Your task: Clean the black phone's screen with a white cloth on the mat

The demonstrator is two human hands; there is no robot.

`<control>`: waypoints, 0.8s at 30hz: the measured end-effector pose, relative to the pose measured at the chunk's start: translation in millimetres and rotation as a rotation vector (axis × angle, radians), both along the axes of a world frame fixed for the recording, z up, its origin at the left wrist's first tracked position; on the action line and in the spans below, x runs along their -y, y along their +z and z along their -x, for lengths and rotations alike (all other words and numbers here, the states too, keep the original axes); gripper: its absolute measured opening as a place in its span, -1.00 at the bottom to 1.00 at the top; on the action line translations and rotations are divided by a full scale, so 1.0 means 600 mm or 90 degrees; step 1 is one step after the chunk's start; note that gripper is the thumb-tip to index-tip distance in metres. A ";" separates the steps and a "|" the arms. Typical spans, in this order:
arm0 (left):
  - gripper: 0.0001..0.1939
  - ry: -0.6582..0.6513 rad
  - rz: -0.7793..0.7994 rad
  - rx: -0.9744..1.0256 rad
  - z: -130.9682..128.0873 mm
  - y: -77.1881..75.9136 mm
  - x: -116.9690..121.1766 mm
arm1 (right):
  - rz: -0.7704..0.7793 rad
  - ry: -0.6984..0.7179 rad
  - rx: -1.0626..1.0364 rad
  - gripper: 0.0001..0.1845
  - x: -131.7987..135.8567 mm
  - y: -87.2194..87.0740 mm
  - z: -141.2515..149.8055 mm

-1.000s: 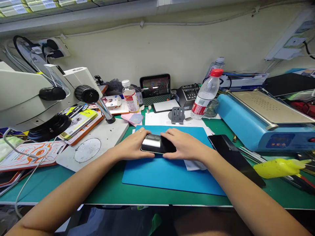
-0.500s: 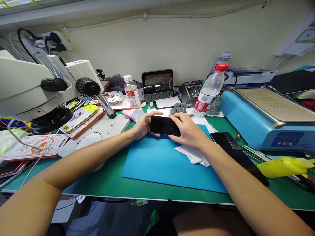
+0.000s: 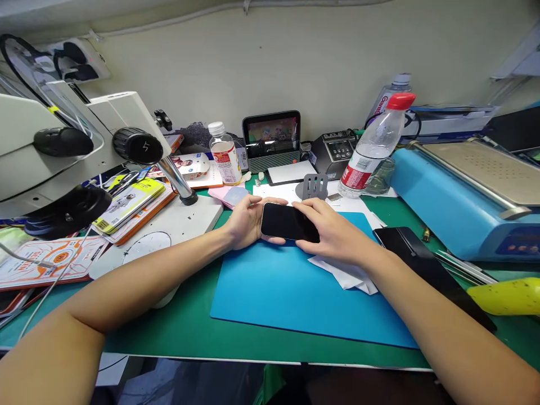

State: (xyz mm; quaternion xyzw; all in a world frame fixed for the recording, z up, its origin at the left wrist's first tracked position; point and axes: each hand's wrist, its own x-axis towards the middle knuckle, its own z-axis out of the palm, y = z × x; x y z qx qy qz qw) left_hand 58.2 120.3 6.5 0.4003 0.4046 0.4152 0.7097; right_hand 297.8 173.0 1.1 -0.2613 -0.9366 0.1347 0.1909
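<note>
A smartphone (image 3: 289,221) with a dark screen is held sideways above the far part of a blue mat (image 3: 270,292). My left hand (image 3: 247,222) grips its left end, the fingers reaching behind and below it. Around the right end, my right hand (image 3: 331,230) is closed, thumb at the near edge and fingers along the far edge. Crumpled white paper (image 3: 343,274) lies on the mat under my right wrist. Just beyond the phone stands a grey slotted holder (image 3: 314,187).
At the left is a microscope (image 3: 63,152) on a pale base, beside stacked boxes (image 3: 130,202). A red-capped bottle (image 3: 373,152) leans near a blue heating plate machine (image 3: 455,208). A black flat panel (image 3: 426,264), tweezers (image 3: 464,267) and a yellow bottle (image 3: 506,297) lie right. A small screen (image 3: 272,135) stands behind.
The view has shifted slightly, so bench items appear displaced. Both hands still hold the phone, which now tilts a little more, its right end lower in view.
</note>
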 end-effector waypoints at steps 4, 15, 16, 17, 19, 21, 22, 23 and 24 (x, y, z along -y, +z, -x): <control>-0.33 0.003 0.001 -0.022 -0.002 0.007 0.006 | 0.004 -0.008 0.007 -0.23 0.004 0.001 0.006; -0.09 -0.047 -0.140 0.026 -0.013 0.012 0.034 | -0.064 -0.049 -0.110 0.02 0.042 0.015 0.032; -0.04 -0.055 -0.149 0.018 -0.015 0.012 0.036 | -0.069 -0.042 -0.097 0.08 0.043 0.015 0.032; 0.00 -0.063 -0.162 0.008 -0.015 0.011 0.038 | -0.076 -0.037 -0.088 0.10 0.043 0.014 0.032; 0.04 -0.084 -0.209 -0.008 -0.015 0.007 0.041 | -0.091 -0.031 -0.084 0.05 0.043 0.013 0.031; 0.08 -0.108 -0.264 -0.027 -0.015 0.002 0.046 | -0.107 -0.021 -0.088 -0.03 0.042 0.013 0.028; 0.10 -0.117 -0.288 -0.040 -0.015 0.000 0.049 | -0.117 -0.013 -0.091 -0.05 0.041 0.014 0.027; 0.12 -0.122 -0.307 -0.054 -0.014 -0.002 0.052 | -0.126 -0.004 -0.095 -0.05 0.040 0.014 0.025; 0.13 -0.124 -0.325 -0.068 -0.014 -0.003 0.054 | -0.137 0.005 -0.103 -0.06 0.039 0.014 0.024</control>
